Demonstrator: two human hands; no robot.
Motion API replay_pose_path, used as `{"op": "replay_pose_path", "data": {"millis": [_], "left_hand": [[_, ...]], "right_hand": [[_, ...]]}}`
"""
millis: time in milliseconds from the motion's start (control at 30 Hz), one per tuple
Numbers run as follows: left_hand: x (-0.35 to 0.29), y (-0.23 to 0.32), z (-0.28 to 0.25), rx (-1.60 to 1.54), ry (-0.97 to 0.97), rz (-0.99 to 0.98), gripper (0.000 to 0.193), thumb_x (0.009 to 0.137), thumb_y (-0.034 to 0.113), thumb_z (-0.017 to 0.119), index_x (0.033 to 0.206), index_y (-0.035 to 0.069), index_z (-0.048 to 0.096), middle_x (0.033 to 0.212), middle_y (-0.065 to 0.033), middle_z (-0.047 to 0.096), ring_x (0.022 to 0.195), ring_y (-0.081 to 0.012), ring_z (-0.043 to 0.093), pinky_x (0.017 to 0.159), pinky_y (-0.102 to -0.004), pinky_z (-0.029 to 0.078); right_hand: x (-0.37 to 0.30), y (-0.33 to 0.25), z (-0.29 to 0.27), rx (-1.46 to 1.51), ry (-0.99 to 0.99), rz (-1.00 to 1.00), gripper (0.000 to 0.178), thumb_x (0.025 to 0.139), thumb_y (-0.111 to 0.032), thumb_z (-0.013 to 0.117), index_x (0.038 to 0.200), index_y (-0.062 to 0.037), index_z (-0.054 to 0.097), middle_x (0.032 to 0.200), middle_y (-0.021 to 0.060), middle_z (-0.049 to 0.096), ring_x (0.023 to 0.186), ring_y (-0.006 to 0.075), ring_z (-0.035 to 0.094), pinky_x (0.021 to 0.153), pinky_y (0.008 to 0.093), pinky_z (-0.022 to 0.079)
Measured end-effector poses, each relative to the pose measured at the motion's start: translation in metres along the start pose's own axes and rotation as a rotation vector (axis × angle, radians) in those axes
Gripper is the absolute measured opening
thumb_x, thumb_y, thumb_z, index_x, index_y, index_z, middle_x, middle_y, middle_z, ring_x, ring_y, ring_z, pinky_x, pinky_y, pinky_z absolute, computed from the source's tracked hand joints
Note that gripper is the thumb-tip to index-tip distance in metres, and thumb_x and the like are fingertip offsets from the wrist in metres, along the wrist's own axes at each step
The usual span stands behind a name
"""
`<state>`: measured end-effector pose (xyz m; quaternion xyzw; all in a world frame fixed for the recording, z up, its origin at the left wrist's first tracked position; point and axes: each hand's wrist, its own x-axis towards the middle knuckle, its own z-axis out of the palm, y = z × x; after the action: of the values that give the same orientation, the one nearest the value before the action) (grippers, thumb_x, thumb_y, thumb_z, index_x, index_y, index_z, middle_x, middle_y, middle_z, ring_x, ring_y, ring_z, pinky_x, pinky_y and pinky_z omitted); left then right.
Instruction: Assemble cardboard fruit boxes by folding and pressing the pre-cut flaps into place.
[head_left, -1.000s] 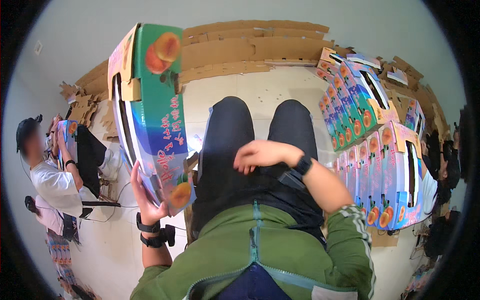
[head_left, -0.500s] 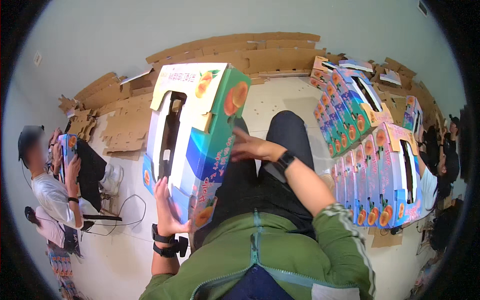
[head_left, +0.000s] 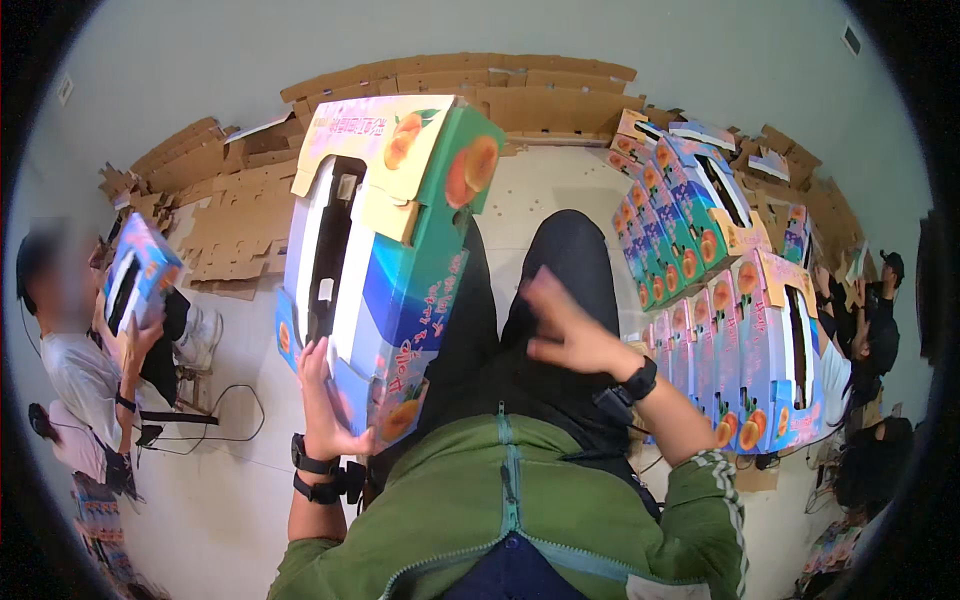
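At the near end of the carton, left hand clamps; right hand spreads empty. Likely light, stiff: hold edges.

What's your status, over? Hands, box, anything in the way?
Left hand gripping box at its near end. Right hand open, empty, apart from box. Other boxes to the right; nothing seen blocking.

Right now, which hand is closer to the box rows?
Right: the right hand is left of the box rows, not touching; the left hand is farther left, holding another box.
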<state>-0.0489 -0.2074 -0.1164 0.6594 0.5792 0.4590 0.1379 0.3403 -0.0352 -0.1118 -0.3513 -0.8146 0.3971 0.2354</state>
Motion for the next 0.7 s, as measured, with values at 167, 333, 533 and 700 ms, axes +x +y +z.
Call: {"op": "replay_pose_path", "data": {"millis": [167, 333, 533, 700], "left_hand": [[0.006, 0.013, -0.009, 0.104, -0.111, 0.078, 0.138, 0.057, 0.067, 0.081, 0.157, -0.007, 0.021, 0.154, -0.0254, 0.031, 0.147, -0.0387, 0.031, 0.120, -0.0516, 0.026], [0.022, 0.022, -0.006, 0.166, -0.059, 0.212, 0.124, 0.054, 0.064, 0.075, 0.149, -0.005, 0.037, 0.126, -0.0206, 0.054, 0.121, -0.0396, 0.049, 0.119, -0.0591, 0.021], [0.043, 0.042, -0.005, 0.182, -0.120, 0.303, 0.125, 0.055, 0.071, 0.076, 0.148, -0.004, 0.038, 0.125, -0.0205, 0.055, 0.114, -0.0386, 0.054, 0.119, -0.0614, 0.022], [0.073, 0.062, -0.003, 0.150, -0.289, 0.382, 0.120, 0.056, 0.066, 0.077, 0.148, -0.002, 0.041, 0.120, -0.0201, 0.058, 0.112, -0.0388, 0.056, 0.119, -0.0617, 0.023]], "right_hand": [[0.004, -0.006, -0.028, 0.224, -0.127, 0.089, 0.043, 0.098, -0.020, 0.068, 0.137, -0.0059, 0.056, 0.135, 0.0156, 0.059, 0.119, 0.0226, 0.062, 0.099, 0.0431, 0.053], [0.008, -0.010, 0.011, 0.377, -0.385, 0.269, 0.031, 0.102, -0.020, 0.062, 0.128, -0.0032, 0.061, 0.119, 0.0137, 0.067, 0.109, 0.0209, 0.066, 0.094, 0.0369, 0.053], [-0.022, -0.035, -0.035, -0.652, 0.470, -0.115, 0.035, 0.084, -0.008, 0.072, 0.118, -0.0056, 0.066, 0.149, 0.0172, 0.049, 0.139, 0.0428, 0.044, 0.114, 0.0501, 0.038], [-0.052, -0.074, -0.063, -0.515, 0.685, -0.115, 0.043, 0.080, -0.007, 0.072, 0.122, -0.0042, 0.062, 0.143, 0.0243, 0.049, 0.136, 0.0440, 0.047, 0.115, 0.0516, 0.038]]}}
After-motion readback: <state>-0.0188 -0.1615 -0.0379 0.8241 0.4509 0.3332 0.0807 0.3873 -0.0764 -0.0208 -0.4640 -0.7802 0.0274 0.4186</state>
